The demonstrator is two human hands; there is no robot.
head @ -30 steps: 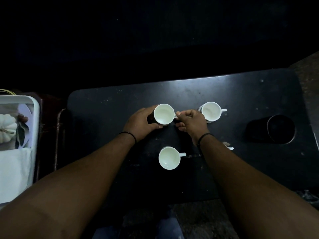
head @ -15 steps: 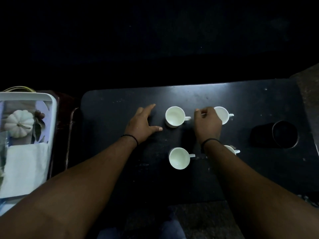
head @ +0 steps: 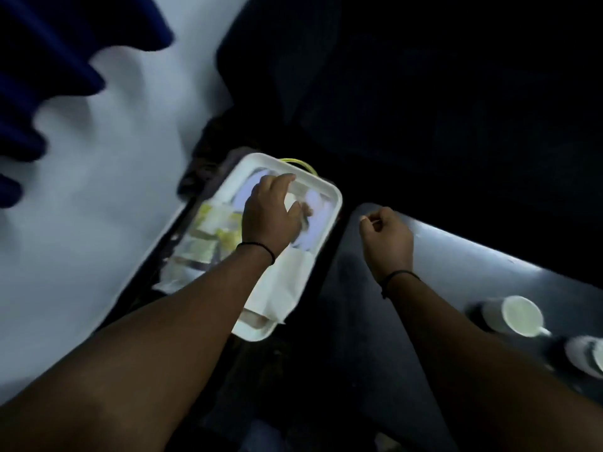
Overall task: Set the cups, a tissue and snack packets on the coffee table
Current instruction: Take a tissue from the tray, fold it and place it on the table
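White plastic, the tray [head: 331,194] sits under the left hand [head: 269,216], which hovers over its far end with fingers loosely spread and curved down; blur hides whether they touch anything. Nearer along that forearm, on its left, lie yellowish snack packets [head: 208,233], and below the wrist, towards the person, lies a folded white tissue [head: 287,285]. To the right, the right hand [head: 386,236] hangs over the dark coffee table's [head: 456,265] near corner, fingers curled in, holding nothing visible. Beyond that forearm, at the frame's right edge, stand two white cups [head: 518,316] already on the table.

The step in hand looks like fetching the next item from the tray. It would go best if the left hand pinched the tissue by its folded edge, or took one packet flat, lifting straight up so the neighbouring pieces stay put.
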